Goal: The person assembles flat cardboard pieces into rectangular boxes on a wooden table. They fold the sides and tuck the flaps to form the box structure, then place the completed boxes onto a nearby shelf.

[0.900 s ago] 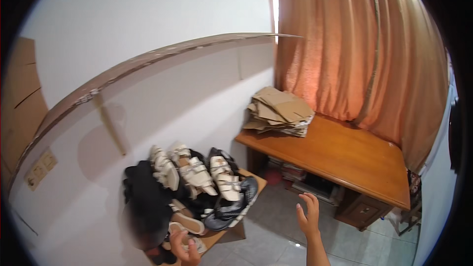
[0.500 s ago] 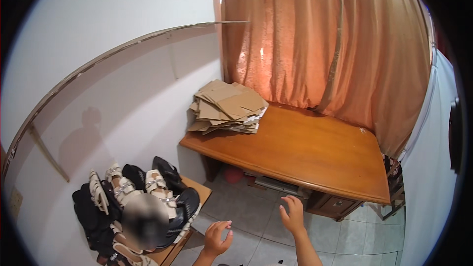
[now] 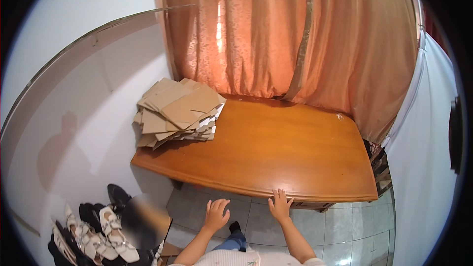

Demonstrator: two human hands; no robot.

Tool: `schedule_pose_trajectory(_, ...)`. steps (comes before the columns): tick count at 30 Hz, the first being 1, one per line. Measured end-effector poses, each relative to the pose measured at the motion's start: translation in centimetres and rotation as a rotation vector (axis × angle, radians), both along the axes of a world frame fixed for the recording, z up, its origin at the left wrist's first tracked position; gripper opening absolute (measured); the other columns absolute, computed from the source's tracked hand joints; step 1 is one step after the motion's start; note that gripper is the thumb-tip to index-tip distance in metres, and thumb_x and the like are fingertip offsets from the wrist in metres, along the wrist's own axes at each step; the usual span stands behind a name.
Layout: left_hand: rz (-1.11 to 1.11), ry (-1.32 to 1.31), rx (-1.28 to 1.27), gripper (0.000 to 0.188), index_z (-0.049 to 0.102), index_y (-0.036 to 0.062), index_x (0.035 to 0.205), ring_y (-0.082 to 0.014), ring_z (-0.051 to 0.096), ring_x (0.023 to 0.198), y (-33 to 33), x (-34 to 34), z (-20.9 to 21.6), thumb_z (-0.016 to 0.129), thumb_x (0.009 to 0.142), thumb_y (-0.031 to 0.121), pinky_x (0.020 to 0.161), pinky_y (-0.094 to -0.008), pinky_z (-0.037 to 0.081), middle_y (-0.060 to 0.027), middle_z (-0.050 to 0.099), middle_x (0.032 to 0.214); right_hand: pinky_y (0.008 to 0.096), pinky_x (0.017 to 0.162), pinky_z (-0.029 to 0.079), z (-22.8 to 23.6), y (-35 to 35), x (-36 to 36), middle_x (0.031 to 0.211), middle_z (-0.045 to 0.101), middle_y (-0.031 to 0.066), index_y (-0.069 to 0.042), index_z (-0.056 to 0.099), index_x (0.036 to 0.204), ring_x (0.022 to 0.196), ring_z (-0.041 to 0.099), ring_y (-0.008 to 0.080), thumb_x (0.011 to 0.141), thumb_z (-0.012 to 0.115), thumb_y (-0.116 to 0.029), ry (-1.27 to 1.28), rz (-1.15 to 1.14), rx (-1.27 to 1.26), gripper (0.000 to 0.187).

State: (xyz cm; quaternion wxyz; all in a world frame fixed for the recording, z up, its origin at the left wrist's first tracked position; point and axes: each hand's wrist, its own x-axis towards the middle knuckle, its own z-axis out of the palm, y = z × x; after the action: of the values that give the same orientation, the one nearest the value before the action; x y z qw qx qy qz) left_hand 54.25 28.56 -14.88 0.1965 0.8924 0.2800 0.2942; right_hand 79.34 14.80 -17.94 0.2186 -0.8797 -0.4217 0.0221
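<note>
The brown wooden table (image 3: 290,143) is set directly in front of both hands, its front edge being the part nearest to them. By the right hand (image 3: 280,206), the table's front edge is overlapped by the fingertips, right of its middle; whether the wood is touched or only hovered over cannot be told. The fingers are held apart and pointed toward the tabletop, with the thumb held out to the side. The left hand (image 3: 216,215) is held just short of the same edge, left of its middle, above the tiled floor (image 3: 340,226); its fingers are lightly curved, with the thumb parted from them.

On the table's left end, well apart from both hands, an uneven stack of flattened cardboard (image 3: 180,111) is piled beside the white wall (image 3: 118,59). The table's far edge is bordered by an orange curtain (image 3: 256,34), and a white cloth (image 3: 426,133) is hung beyond its right end. In front of the table's left corner, white and black shoes (image 3: 111,236) are crowded together, partly hidden by a blurred patch. Below the table's front edge, a dark-covered foot (image 3: 235,227) is seen on the floor.
</note>
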Motion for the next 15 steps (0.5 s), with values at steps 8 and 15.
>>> schedule_pose_trajectory(8, 0.144, 0.068, 0.141, 0.040, 0.055, 0.0137, 0.120, -0.0268, 0.047, 0.123, 17.5, 11.0, 2.1, 0.062, 0.081, 0.018, 0.107, -0.0644, 0.022, -0.0083, 0.054, 0.123, 0.0699, 0.107, 0.013, -3.0, 7.3, 7.1, 0.158, 0.019, 0.0085, -0.029, 0.029, 0.148, 0.144, 0.021, 0.0297, 0.095, 0.035, -0.055, 0.061, 0.192, -0.343, 0.060)
schedule_pose_trajectory(15, 0.656, 0.239, 0.256, 0.052, 0.053, 0.0149, 0.125, -0.0273, 0.037, 0.132, 36.4, 8.2, 4.7, 0.072, 0.078, 0.023, 0.107, -0.0681, 0.019, -0.0069, 0.044, 0.137, 0.0666, 0.109, 0.013, -2.3, 13.3, 12.0, 0.156, 0.026, 0.0097, -0.025, 0.035, 0.146, 0.144, 0.022, 0.0281, 0.092, 0.040, -0.053, 0.006, 0.232, -0.241, 0.061)
